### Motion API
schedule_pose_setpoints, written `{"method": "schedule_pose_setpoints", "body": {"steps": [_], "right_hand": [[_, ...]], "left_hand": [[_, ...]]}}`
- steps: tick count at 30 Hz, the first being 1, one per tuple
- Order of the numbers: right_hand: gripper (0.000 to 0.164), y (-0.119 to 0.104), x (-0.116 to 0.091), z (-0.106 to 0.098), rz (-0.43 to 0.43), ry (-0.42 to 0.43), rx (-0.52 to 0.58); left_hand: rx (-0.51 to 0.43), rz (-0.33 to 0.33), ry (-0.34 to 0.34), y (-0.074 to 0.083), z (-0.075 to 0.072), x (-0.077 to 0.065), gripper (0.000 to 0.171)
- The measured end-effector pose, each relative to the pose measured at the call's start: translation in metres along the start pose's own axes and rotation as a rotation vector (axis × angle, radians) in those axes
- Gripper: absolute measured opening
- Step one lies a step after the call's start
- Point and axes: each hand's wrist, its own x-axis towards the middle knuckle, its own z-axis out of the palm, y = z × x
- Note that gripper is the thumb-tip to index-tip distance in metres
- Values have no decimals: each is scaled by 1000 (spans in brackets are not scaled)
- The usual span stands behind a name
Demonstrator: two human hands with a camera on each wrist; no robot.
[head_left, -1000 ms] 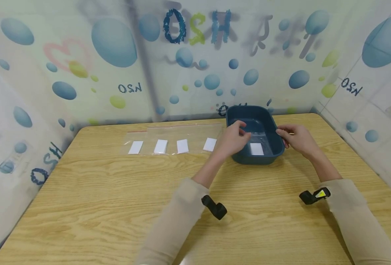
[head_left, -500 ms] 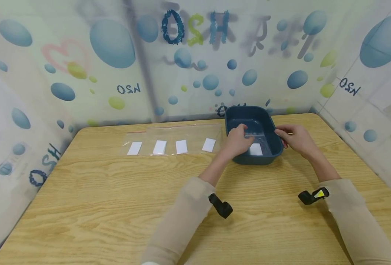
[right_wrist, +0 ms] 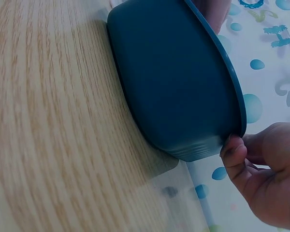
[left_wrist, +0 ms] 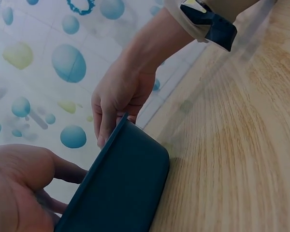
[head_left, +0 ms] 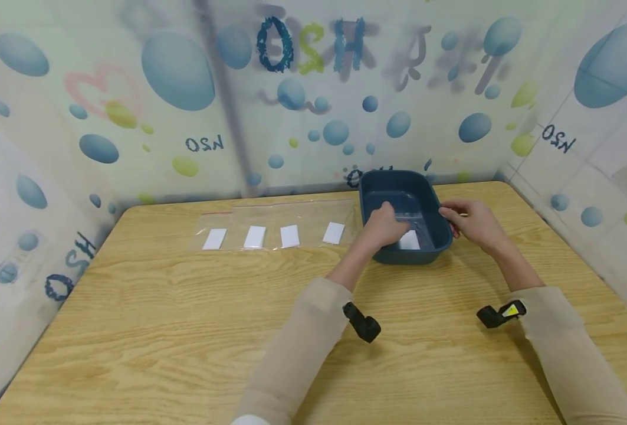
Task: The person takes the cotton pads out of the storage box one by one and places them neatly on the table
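A dark blue plastic bin point(head_left: 416, 257) stands at the back right of the table. My right hand point(head_left: 473, 223) pinches its right rim between thumb and fingers, which the right wrist view also shows. My left hand point(head_left: 383, 227) reaches over the bin's near left side, thumb and index finger spread apart; its lower fingers are hidden. Inside the bin lies a clear zip bag with a white card point(head_left: 410, 240) in it, close to my left hand but partly covered by it. In the left wrist view, left-hand fingers point(left_wrist: 67, 170) pass behind the bin's rim.
Left of the bin, several clear zip bags point(head_left: 313, 211) lie overlapping in a row, each with a white rectangle point(head_left: 289, 236) inside. The wooden table point(head_left: 186, 330) ends at a patterned wall point(head_left: 249, 130) behind.
My left hand has moved slightly right and down into the bin, covering more of the white card. The right hand stays on the rim. The head view has shifted a little.
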Motion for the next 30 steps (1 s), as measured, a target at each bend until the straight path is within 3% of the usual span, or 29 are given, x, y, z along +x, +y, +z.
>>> {"method": "schedule_pose_setpoints", "body": {"steps": [8,13,18,23,30], "right_hand": [[42,-1,0,0,6,2,-12],[43,-1,-1,0,6,4,-8],[43,0,-1,0,5,9,-14],[42,0,0,1,-8,9,-13],[42,-1,0,0,-16,3,19]], "left_hand": [[45,-52,-48,1,3,8,78],[4,-62,-62,1,4,10,78],[-73,-92,-102,1,4,14,79],[-179,-120,-82,1,6,20,76],[-308,-86,-25,-3,11,18,49]]}}
